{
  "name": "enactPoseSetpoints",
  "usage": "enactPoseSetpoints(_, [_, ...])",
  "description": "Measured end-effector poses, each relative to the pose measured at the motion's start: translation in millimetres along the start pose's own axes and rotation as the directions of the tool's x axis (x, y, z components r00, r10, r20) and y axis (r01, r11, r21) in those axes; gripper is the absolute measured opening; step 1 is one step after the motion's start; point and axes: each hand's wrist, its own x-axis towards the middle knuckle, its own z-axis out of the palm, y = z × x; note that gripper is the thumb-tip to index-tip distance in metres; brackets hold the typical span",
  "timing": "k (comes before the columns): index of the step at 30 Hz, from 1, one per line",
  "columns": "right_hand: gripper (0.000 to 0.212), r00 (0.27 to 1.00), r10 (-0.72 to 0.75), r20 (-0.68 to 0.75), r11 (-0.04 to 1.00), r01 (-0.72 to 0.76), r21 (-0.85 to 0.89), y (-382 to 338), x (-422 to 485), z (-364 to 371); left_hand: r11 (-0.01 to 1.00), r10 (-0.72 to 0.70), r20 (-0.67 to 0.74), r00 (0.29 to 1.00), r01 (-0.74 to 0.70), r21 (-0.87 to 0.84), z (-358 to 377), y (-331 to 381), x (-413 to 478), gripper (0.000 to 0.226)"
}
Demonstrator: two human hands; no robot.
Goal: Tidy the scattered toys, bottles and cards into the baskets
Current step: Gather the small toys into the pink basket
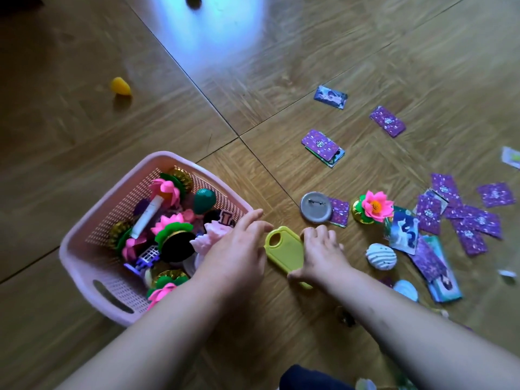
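My right hand grips the flat lime-green plastic board, left hand straight-fingered beside it; I'd lift it left into the pink mesh basket.

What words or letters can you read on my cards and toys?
"I": one big letter, as far as it can be made out, on a dark round toy in the pink basket.
Purple cards: a pale logo in the middle, too blurred to read.
White tube in the basket: any print is too small to read.
Green tag and round badge: no text shows.
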Motion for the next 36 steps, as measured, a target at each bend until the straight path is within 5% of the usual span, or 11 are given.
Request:
enactPoseSetpoints(4, [0.096,0.999,-0.046,-0.008,0.995,0.045,-0.086,-5.1,3.0,-1.8,1.0,0.007,-0.007,1.0,-0.007,-0.018,-4.5,-2.1,-0.6,0.038])
enactPoseSetpoints(7, [0.093,0.993,-0.096,-0.075,0.984,0.083,-0.156,-6.5,1.7,-1.3,0.998,-0.023,-0.173,0.985,0.013,-0.058,-9.9,-3.2,-1.3,0.027])
enactPoseSetpoints(11, [0.087,0.965,0.031,-0.259,0.976,0.027,0.217,-5.0,1.0,-26.0,0.989,-0.117,-0.4,0.909,0.071,-0.13,-27.3,-18.8,1.7,0.026])
enactPoseSetpoints(13, [0.081,0.932,0.041,-0.359,0.886,0.133,0.445,-13.4,-3.9,-47.7,0.982,-0.175,-0.51,0.842,0.11,-0.156,-41.0,-30.6,2.6,0.028])
enactPoseSetpoints(17, [0.078,0.876,-0.344,-0.338,0.74,0.475,0.477,-67.0,-29.0,-79.2,0.937,-0.348,-0.647,0.678,0.223,-0.269,-70.3,-59.6,-4.5,0.032])
enactPoseSetpoints(19, [0.071,0.84,-0.411,-0.354,0.725,0.537,0.431,-82.5,-24.2,-78.8,0.92,-0.39,-0.663,0.64,0.245,-0.304,-79.0,-67.5,-6.7,0.034])
enactPoseSetpoints(21, [0.06,0.86,-0.334,-0.386,0.807,0.472,0.355,-75.5,0.6,-70.6,0.93,-0.367,-0.646,0.669,0.246,-0.274,-78.4,-68.0,-9.0,0.035])
enactPoseSetpoints(25, [0.064,0.974,-0.008,-0.228,1.0,0.015,0.028,-16.6,53.4,-47.5,0.972,-0.235,-0.575,0.784,0.172,-0.162,-56.2,-53.5,-13.1,0.034])
enactPoseSetpoints(29, [0.075,0.968,-0.055,-0.245,0.997,0.042,-0.057,16.6,59.9,-39.4,0.997,-0.08,-0.517,0.852,0.063,-0.051,-29.5,-37.1,-8.0,0.029])
enactPoseSetpoints(33, [0.041,0.914,-0.144,-0.379,0.953,0.231,0.195,30.5,50.2,-43.5,0.993,0.114,-0.424,0.898,-0.101,0.053,-10.7,-17.3,-4.2,0.029])
enactPoseSetpoints(36, [0.027,0.843,0.072,-0.532,0.843,0.234,0.485,59.8,34.5,-56.1,0.961,0.271,-0.295,0.916,-0.241,0.134,2.4,-4.6,1.9,0.031])
